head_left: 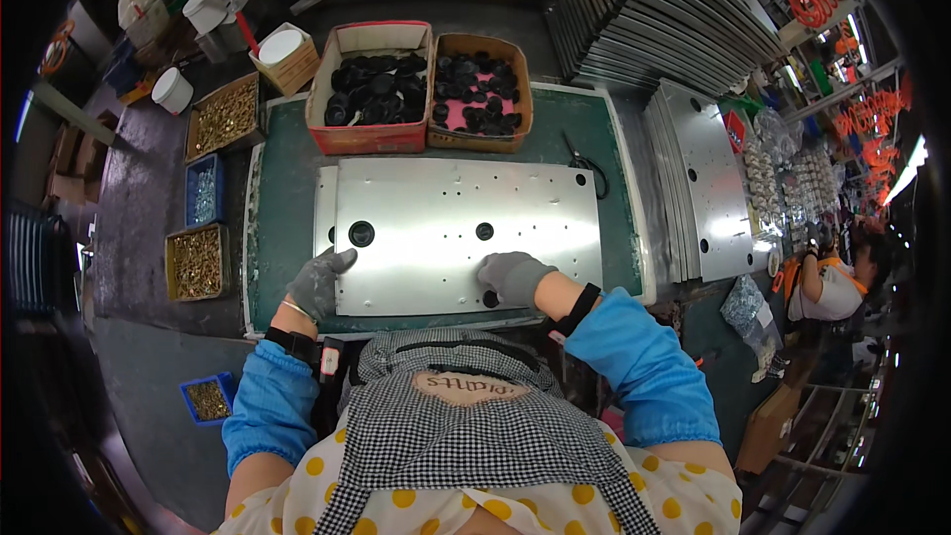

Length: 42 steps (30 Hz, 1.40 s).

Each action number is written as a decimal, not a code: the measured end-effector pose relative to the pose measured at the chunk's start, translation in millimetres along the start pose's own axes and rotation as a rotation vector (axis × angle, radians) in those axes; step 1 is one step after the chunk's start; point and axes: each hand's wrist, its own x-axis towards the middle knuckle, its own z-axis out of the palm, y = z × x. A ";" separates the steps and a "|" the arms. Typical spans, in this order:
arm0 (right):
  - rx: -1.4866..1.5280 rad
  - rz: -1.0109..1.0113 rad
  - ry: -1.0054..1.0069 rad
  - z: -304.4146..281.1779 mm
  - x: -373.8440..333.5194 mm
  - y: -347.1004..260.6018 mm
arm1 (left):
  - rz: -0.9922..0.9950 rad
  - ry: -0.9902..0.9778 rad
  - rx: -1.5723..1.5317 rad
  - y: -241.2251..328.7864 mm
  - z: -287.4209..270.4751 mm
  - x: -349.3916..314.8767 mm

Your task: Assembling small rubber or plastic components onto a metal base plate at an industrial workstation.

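A flat silver metal plate with small holes lies in front of me, on top of another metal plate whose left edge peeks out. Black round plugs sit in the upper plate: a large one at left, one in the middle and one at the far right corner. My left hand, in a grey glove, grips the plate's near left edge, thumb on top. My gloved right hand is closed with curled fingers over the plate, beside a black plug near the front edge. Whatever its fingers hold is hidden.
Two boxes of black plugs, a larger one and a smaller one, stand behind the plates. Scissors lie at right on the green mat. Fastener bins line the left. Stacked metal plates stand right; a person is beyond.
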 end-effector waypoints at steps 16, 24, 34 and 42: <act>0.025 0.272 0.044 3.0 -5.2 -36.1 | 0.012 0.011 0.007 -1.6 -0.4 2.3; 0.045 -0.020 0.066 9.4 -1.5 5.4 | -0.008 -0.028 -0.055 -2.1 -3.5 4.9; 0.178 -0.013 0.260 13.6 -15.3 -2.3 | -0.007 0.025 -0.043 -3.3 -3.9 5.2; 0.581 0.034 0.595 14.0 -21.9 39.2 | 0.031 -0.023 -0.003 -1.0 2.0 -0.8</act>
